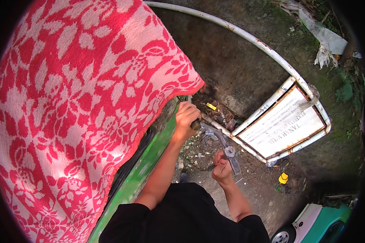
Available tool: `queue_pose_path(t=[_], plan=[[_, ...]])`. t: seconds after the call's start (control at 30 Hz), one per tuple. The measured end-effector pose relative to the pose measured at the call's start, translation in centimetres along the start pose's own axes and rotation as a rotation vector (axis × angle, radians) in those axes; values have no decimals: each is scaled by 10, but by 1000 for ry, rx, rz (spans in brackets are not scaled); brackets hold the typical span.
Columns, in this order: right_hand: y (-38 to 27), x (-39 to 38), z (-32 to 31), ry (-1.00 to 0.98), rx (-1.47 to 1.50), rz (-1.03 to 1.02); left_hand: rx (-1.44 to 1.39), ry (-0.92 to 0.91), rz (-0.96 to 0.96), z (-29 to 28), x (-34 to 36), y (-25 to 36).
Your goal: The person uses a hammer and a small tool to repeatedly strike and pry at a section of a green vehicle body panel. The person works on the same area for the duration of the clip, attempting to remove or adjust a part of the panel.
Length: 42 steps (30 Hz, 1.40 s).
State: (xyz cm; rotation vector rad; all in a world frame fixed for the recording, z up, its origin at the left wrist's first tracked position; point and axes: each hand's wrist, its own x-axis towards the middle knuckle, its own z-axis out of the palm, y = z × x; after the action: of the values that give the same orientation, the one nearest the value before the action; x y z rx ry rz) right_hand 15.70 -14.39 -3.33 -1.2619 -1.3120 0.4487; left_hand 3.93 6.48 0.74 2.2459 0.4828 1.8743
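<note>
My left hand [186,117] is closed around a short dark handle [196,124]; the tool's other end is hidden, so its kind cannot be made out. That hand is beside a worn green panel [127,184], near the hanging corner of a red and pink leaf-patterned blanket [81,89]. Lower and to the right, my right hand [222,168] grips a hammer [229,151] with a long grey metal head, seen nearly end-on. The hammer head is apart from my left hand. Most of its handle is hidden by my fingers.
A rusty white pipe frame [251,37] curves around the right side, holding a white sign board [288,121]. Litter and dirt cover the ground, with a yellow scrap [283,178] at right. A green and white vehicle [318,222] stands at the lower right.
</note>
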Motion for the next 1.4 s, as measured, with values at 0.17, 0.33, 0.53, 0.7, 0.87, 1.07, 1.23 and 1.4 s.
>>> queue_pose_path(t=[0.17,0.33,0.53,0.7,0.87,1.07,1.23,1.4], plan=[[-30,6,18,99,279,-279,10,25,-31,-5,-3,3],[-16,14,25,-13,-206,-57,-23,-54,-44,-4,-10,4],[-49,9,18,124,209,138,-4,-29,-39,-6,-10,2],[-40,-9,18,75,230,135,-38,-12,-22,-6,-5,6],[-38,-11,19,64,208,-299,-32,12,-51,-8,-4,3],[-21,29,28,-93,-448,-274,-84,37,-125,-4,-3,5],[-18,3,11,25,-179,-237,-69,89,-115,-5,-11,-1],[-9,-18,10,19,69,-28,-74,61,-77,-12,-4,6]])
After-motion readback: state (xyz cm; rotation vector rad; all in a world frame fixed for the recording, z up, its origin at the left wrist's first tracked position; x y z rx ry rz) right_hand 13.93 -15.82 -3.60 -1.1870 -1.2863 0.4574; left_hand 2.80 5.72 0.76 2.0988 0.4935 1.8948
